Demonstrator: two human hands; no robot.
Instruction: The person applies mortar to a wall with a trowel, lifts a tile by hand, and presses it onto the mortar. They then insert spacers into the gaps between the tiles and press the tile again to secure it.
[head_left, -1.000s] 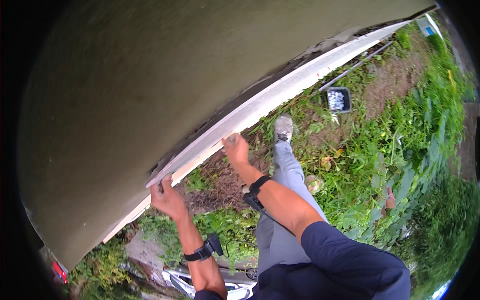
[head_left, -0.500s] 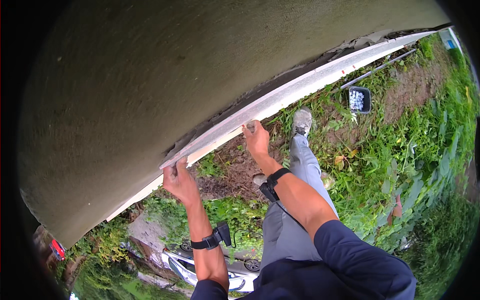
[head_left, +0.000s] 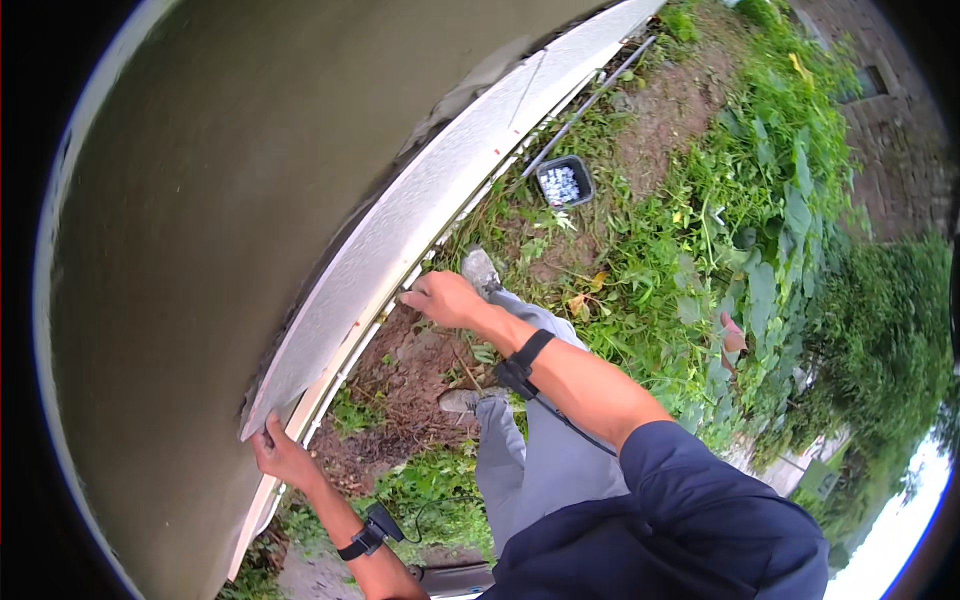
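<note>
A long grey-white panel (head_left: 375, 235) with a few small red marks along its outer side runs beside the plastered wall (head_left: 230, 200). Below its outer edge lies a pale narrow strip (head_left: 322, 385). At the panel's near end, my left hand (head_left: 285, 460) is closed on the corner, thumb up along the edge. Farther along, my right hand (head_left: 445, 298) is closed at the outer edge, fingers curled together. Whatever its fingertips hold is too small and hidden to make out. Both wrists wear black straps with small devices.
A dark bucket (head_left: 565, 182) of small white pieces stands on the ground beyond my shoe (head_left: 480, 268). A grey pole (head_left: 590, 105) lies along the panel's far part. Soil, weeds and leafy plants (head_left: 690, 250) spread to the right.
My view has turned and tilted, so the panel now looks steeper and shows more of its broad face. My left hand stays at the panel's end; my right stays at its outer edge.
</note>
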